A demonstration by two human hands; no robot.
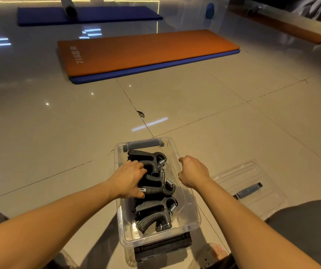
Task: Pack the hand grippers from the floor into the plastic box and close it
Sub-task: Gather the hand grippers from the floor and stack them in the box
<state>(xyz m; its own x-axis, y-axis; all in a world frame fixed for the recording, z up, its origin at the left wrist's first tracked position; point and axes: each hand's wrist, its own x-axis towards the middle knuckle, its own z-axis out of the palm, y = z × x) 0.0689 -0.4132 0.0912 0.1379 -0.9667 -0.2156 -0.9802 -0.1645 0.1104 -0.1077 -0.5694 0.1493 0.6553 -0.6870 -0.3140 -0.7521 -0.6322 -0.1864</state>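
Left grip [130,179] is clasping hand gripper [156,184] lying crosswise in plastic box [189,210]; right grip [193,172] is curling near rim, hold unclear.

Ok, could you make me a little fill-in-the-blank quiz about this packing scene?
1. The hand grippers in the plastic box are ____ in colour.
2. The box's clear lid lies on the floor on the person's ____ side.
3. The ____ hand grips one of the hand grippers inside the box.
4. The orange mat lies on top of a ____ mat.
Missing words: black; right; left; blue.
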